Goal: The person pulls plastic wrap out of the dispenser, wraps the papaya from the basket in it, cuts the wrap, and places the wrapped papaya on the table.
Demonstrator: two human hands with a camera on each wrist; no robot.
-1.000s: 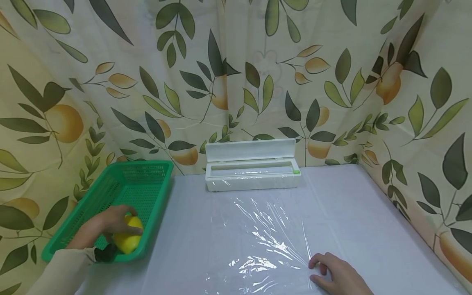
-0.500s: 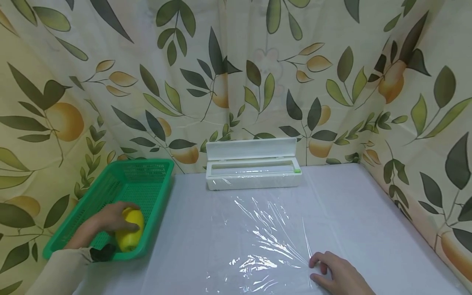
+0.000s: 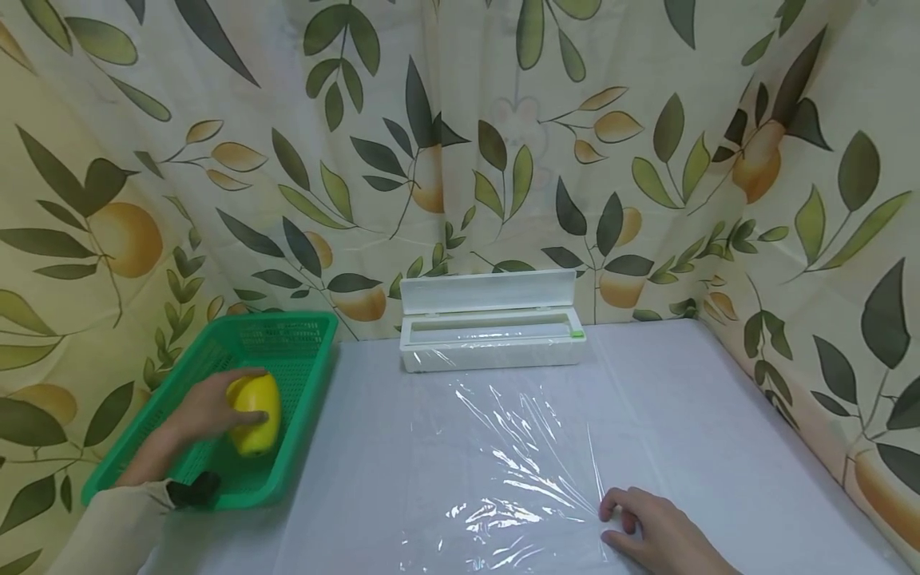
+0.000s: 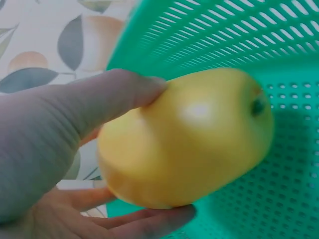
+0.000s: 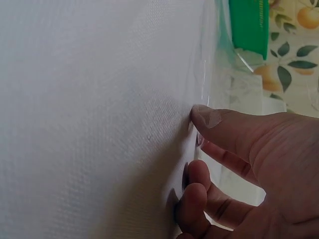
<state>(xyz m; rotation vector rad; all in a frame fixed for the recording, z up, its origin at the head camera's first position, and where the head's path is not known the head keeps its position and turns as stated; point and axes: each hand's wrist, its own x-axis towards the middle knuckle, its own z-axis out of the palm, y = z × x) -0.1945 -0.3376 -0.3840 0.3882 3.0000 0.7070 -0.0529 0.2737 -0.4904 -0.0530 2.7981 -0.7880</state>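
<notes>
My left hand [image 3: 212,403] grips a smooth, oblong yellow fruit [image 3: 257,415] inside the green basket [image 3: 325,383]. In the left wrist view the thumb lies over the fruit [image 4: 189,144] and fingertips support it from below; a small dark stem end faces away from the palm. A sheet of clear plastic wrap [image 3: 503,471] lies creased on the table, running from the white dispenser box [image 3: 496,357] toward me. At its right edge my right hand [image 3: 657,531] holds it with curled fingers, and creases gather at the fingertips. The right wrist view shows these fingertips right at the tabletop.
The dispenser box stands at the back of the white-covered table [image 3: 676,383] with its lid [image 3: 489,292] raised. A light green piece [image 3: 577,335] sits at its right end. A patterned curtain [image 3: 460,160] encloses the table's back and sides.
My left hand has moved the yellow fruit up and away from the basket's near end, and the fruit has turned in the grip. The right hand has stayed almost still at the wrap.
</notes>
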